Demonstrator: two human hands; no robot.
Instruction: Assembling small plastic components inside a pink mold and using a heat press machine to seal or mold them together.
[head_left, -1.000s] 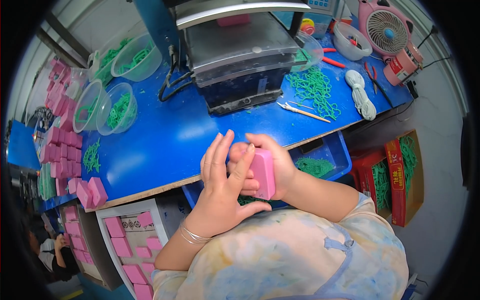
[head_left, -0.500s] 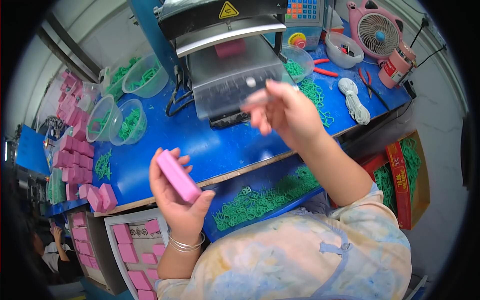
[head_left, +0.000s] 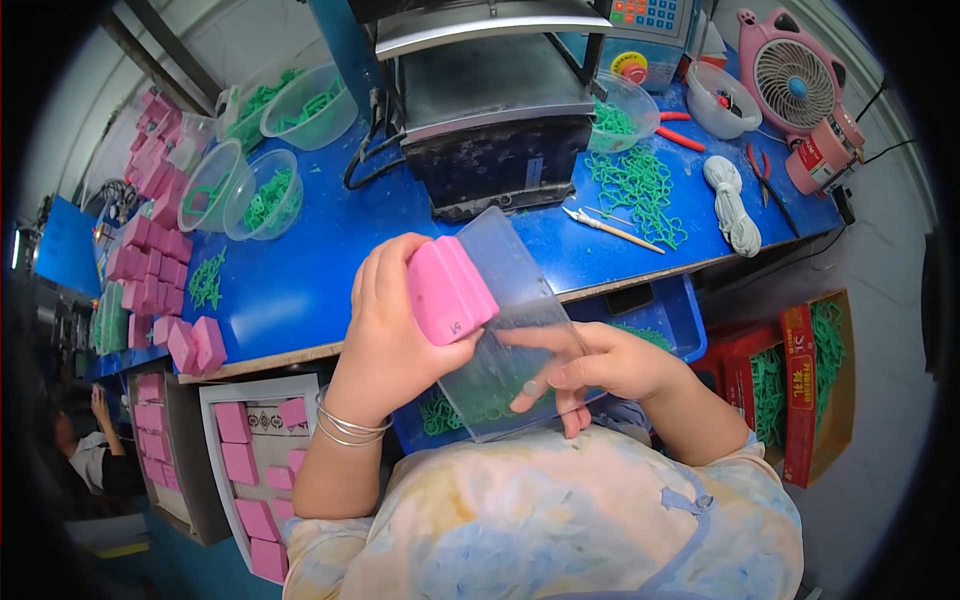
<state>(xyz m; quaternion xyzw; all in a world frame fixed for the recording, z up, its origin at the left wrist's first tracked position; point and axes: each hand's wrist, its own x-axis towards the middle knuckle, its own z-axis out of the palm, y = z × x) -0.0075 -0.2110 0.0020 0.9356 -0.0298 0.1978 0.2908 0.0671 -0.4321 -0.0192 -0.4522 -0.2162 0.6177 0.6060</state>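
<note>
Wrapped around a pink block (head_left: 447, 292) with a grooved side is my left hand (head_left: 393, 310), fingers behind it and thumb at its lower edge. The block is against or just over the left edge of a tilted clear plastic plate (head_left: 515, 290); whether they touch I cannot tell. My right hand (head_left: 600, 372) grips the plate's lower right edge, its fingers partly showing through the plastic. Both hands are over the front edge of the blue table. Beyond them stands a press machine (head_left: 500, 150) with a bare grey metal platform.
Tubs of green pieces (head_left: 265, 200) stand at the left, near stacked pink blocks (head_left: 150, 270). A tray of pink blocks (head_left: 205, 400) sits lower left. Loose green pieces (head_left: 640, 190), a wooden-handled tool (head_left: 615, 230), pliers (head_left: 765, 185) and a cord bundle (head_left: 732, 205) lie right. A blue bin (head_left: 683, 320) sits below.
The clear plate has come off the press platform toward me in my right hand. My left hand has raised and turned its pink block beside the plate. The pink block seen in the press is gone.
</note>
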